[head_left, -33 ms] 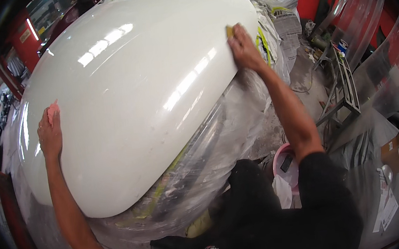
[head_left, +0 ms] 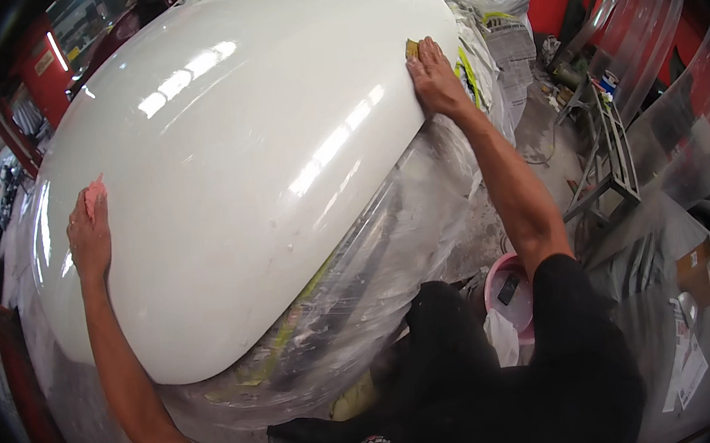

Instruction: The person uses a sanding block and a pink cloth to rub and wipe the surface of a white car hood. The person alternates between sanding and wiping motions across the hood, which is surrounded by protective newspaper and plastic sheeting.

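Observation:
A large, glossy white car hood (head_left: 220, 175) spreads out before me, its near edge curving over clear plastic sheeting. On its left side my left hand (head_left: 90, 239) rests with the fingers closed on a crumpled pink cloth (head_left: 97, 199). Near the far right corner my right hand (head_left: 437, 76) lies along the hood's edge. Its fingers press a small yellow piece of sandpaper (head_left: 412, 48) against the white surface; most of that piece is hidden under the hand.
Clear plastic sheeting (head_left: 361, 281) with yellow-green tape drapes below the hood. Newspaper masking (head_left: 514, 53) hangs beyond the right corner. A pink bucket (head_left: 494, 293) with a dark block inside stands by my right side. Further right are a metal step stand (head_left: 615, 142) and a cardboard box (head_left: 699, 272).
My right hand has slid slightly toward the right with the yellow sandpaper, and its fingers now lie flatter. My left hand keeps its place with the pink cloth.

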### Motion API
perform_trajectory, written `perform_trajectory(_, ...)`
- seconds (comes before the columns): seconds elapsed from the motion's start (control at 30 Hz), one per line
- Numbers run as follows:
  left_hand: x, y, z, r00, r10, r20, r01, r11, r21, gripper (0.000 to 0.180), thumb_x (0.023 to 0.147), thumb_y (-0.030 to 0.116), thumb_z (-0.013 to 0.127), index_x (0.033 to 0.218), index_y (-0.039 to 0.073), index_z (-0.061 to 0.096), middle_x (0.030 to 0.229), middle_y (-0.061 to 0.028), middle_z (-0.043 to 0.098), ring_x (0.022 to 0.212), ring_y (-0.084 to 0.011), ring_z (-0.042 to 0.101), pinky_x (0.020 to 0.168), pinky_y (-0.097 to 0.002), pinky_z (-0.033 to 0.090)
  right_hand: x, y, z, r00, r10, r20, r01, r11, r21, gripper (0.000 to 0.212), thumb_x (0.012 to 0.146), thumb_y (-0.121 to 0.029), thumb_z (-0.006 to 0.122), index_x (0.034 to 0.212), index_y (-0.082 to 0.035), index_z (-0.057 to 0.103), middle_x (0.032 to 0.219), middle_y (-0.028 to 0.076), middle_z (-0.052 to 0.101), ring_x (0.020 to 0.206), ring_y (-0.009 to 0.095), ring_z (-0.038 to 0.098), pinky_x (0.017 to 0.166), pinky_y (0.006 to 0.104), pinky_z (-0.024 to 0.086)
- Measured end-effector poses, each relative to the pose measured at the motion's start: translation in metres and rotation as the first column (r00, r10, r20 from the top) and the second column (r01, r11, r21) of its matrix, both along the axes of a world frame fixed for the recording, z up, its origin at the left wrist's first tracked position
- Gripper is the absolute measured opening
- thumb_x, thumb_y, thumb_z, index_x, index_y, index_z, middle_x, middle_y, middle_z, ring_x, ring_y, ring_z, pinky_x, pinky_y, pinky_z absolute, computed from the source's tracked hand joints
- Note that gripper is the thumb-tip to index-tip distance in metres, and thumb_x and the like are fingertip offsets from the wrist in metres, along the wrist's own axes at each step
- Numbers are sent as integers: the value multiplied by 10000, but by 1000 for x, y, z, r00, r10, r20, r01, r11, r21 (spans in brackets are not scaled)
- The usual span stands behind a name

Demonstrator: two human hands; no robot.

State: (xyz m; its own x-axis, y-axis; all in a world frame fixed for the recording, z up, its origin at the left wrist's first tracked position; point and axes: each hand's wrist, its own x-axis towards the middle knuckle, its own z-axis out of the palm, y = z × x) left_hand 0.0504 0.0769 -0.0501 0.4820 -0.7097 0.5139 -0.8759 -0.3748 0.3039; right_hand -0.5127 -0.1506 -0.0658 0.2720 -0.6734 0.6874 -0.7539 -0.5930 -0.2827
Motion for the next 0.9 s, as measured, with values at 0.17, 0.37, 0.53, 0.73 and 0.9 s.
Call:
perform_trajectory(0.17,15,14,21,1000,14,10,-14,1000,-6,594,1034,506,487,1471,104,507,1451,-206,539,1318,-424,503,1120,-495,389,98,104,-31,937,309,-162,-335,926,-172,525,1028,-246,462,1426,98,470,1499,287,464,1440,388,410,1226,510,259)
perform_trajectory(0.37,-10,2,4,999,21,-25,-20,1000,12,589,1037,496,493,1474,102,501,1449,-206,542,1304,-424,516,1117,-486,394,-12,-48,21,985,-118,-128,110,992,-65,463,1014,-224,466,1314,122,536,1442,320,505,1333,457,487,1162,478,362)
perform_trajectory(0.53,28,17,14,998,-16,54,16,1000,1,589,1047,497,469,1491,111,481,1467,-201,527,1316,-429,505,1118,-502,390,104,91,-38,944,285,-168,-321,913,-252,453,998,-140,476,1407,52,511,1486,245,497,1406,409,445,1211,522,282)
perform_trajectory(0.73,-5,-1,5,1000,-12,-21,13,999,35,607,1048,511,462,1498,104,476,1459,-204,537,1325,-417,507,1120,-494,391,-24,-44,23,946,-68,-316,75,997,9,472,1029,-210,419,1355,116,523,1438,309,518,1388,468,432,1207,470,307)
perform_trajectory(0.9,30,21,17,998,39,53,-41,998,38,617,1045,520,466,1504,108,474,1460,-204,534,1337,-413,491,1131,-493,375,121,125,-33,925,373,-77,-374,927,-4,552,1012,-236,467,1469,72,429,1520,280,438,1450,391,398,1229,526,248)
